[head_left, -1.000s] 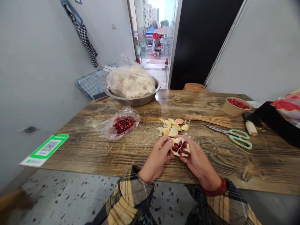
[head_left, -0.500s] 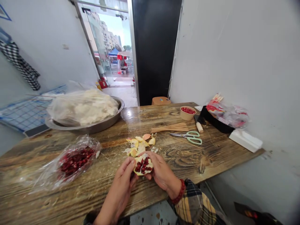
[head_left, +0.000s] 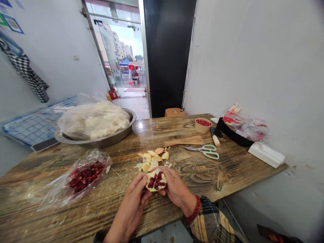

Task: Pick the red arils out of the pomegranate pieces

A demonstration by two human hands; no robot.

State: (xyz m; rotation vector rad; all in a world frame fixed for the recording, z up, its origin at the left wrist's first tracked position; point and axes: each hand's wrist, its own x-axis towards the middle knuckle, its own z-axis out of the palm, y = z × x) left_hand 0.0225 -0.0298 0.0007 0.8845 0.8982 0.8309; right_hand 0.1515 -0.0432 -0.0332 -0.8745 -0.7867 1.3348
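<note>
Over the surface, near the peel, the left hand and right hand grip a pomegranate piece, fingers closed around its rind; it looks light, the rind likely stiff. Its seeds probably slip and burst easily; the outer edge seems the best hold.

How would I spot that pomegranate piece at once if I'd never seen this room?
Find the wooden table; near its closest edge are the left hand and right hand. Between them they hold the pomegranate piece; unlike the yellowish peel scraps just beyond, it shows dark red seeds in pale pith.
</note>
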